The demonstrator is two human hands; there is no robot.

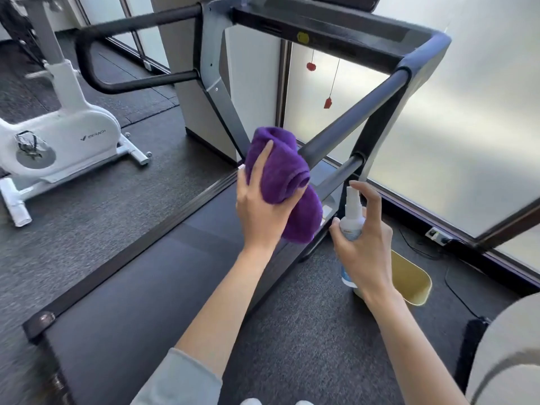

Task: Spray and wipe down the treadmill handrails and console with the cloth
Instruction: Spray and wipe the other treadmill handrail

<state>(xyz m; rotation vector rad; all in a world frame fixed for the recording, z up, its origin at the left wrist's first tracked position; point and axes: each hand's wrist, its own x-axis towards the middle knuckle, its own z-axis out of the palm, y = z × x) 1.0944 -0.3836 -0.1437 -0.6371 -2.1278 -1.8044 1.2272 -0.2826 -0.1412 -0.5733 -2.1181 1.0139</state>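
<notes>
From the head camera, the treadmill's right handrail (347, 124) is a dark padded bar whose long axis runs from the near centre, by the cloth, up and away to the far right corner, where it meets the console bar (324, 24). That console bar lies across the far side of the frame, left to right. The left handrail (122, 23) reaches out to the left and loops back in a U shape.

The left hand (260, 206) grips a bunched purple cloth (280, 173), fingers spread over its surface and thumb tucked under the roll; the cloth sits at the near end of the right handrail, though whether it touches the bar I cannot tell. The right hand (365, 244) holds a small white spray bottle (350, 217) upright just right of the cloth, fingers curled round the body and the index finger bent over the top of the pump, nozzle toward the rail.

The treadmill belt (163, 276) stretches near and left beneath both arms. A frosted window (467, 127) closes off the right side close behind the rail, with a yellow bin (409, 279) on the floor by it. A white exercise bike (64, 135) stands well apart at far left, with open carpet between.
</notes>
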